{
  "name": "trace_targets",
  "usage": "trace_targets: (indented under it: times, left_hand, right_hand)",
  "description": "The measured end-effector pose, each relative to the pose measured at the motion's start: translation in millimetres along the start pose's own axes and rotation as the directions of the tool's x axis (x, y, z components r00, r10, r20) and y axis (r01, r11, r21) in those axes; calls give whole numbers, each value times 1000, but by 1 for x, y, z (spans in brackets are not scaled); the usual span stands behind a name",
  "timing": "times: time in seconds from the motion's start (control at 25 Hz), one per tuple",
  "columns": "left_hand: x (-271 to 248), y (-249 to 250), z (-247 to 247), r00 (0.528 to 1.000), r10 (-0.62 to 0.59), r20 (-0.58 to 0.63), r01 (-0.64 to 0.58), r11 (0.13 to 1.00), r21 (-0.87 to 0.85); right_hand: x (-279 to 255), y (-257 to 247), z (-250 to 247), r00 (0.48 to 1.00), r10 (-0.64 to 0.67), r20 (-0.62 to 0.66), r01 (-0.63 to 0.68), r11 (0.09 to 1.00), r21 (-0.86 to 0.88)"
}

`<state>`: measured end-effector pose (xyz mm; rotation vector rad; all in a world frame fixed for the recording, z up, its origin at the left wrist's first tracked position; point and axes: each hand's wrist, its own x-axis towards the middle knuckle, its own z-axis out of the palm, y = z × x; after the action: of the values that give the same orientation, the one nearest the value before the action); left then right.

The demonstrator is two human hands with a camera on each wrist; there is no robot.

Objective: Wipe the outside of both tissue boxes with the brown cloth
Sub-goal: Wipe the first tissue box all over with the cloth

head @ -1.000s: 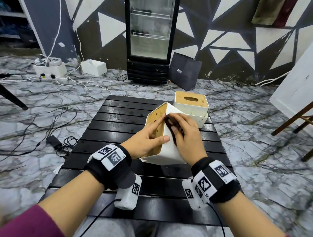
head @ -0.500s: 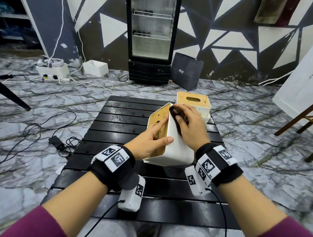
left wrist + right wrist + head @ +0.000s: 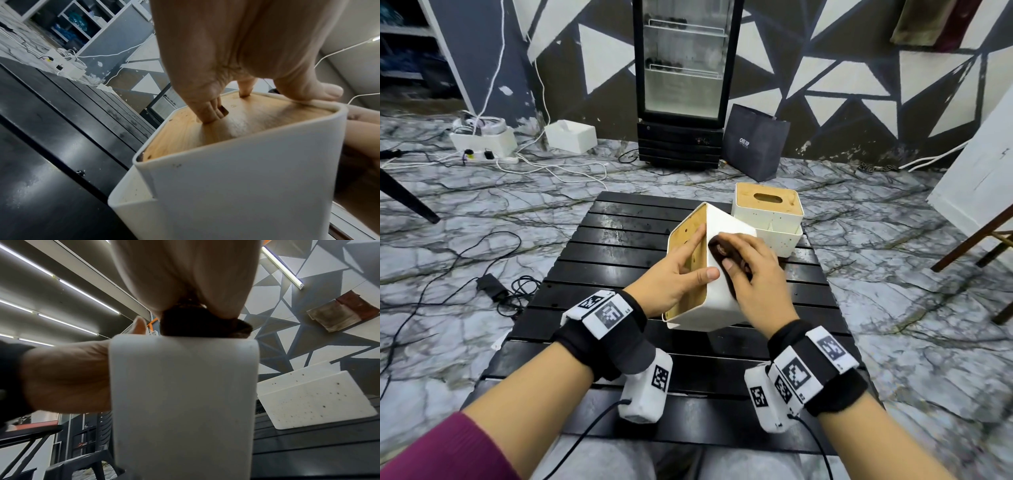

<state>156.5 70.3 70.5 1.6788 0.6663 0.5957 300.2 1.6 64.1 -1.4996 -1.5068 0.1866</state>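
Observation:
The near tissue box (image 3: 717,303), white with a wooden lid (image 3: 257,120), is tilted on the black slatted table (image 3: 619,246), lid facing left. My left hand (image 3: 674,274) grips it, with fingers (image 3: 207,112) in the lid slot and the thumb over the white edge. My right hand (image 3: 756,277) holds the bunched brown cloth (image 3: 717,248) and presses it on the box's white upper side (image 3: 183,394). The cloth (image 3: 197,324) shows under the palm in the right wrist view. The second tissue box (image 3: 756,214) stands upright just behind, with dark specks on its side (image 3: 312,399).
A glass-door fridge (image 3: 681,85) and a dark paper bag (image 3: 755,147) stand on the marble floor beyond the table. Cables and a power strip (image 3: 482,154) lie at the left. Wooden chair legs (image 3: 976,240) and a white board (image 3: 979,178) are at the right.
My right hand slid the cloth up the white side toward the far edge, then back down toward me. The left hand has kept its hold on the tilted box.

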Motion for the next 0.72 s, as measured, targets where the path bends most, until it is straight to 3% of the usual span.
trace_targets:
  times: [0.32, 0.56, 0.72]
  left_hand:
    - [-3, 2, -1, 1000, 2, -12, -3, 996, -86]
    - [-3, 6, 1, 1000, -8, -22, 7, 999, -51]
    - [-6, 5, 0, 1000, -18, 2, 18, 998, -60]
  right_hand:
    - [-34, -3, -2, 999, 1, 50, 0, 1000, -25]
    - [-24, -6, -6, 996, 70, 46, -68, 997, -39]
    - [-40, -5, -7, 998, 26, 63, -25, 999, -25]
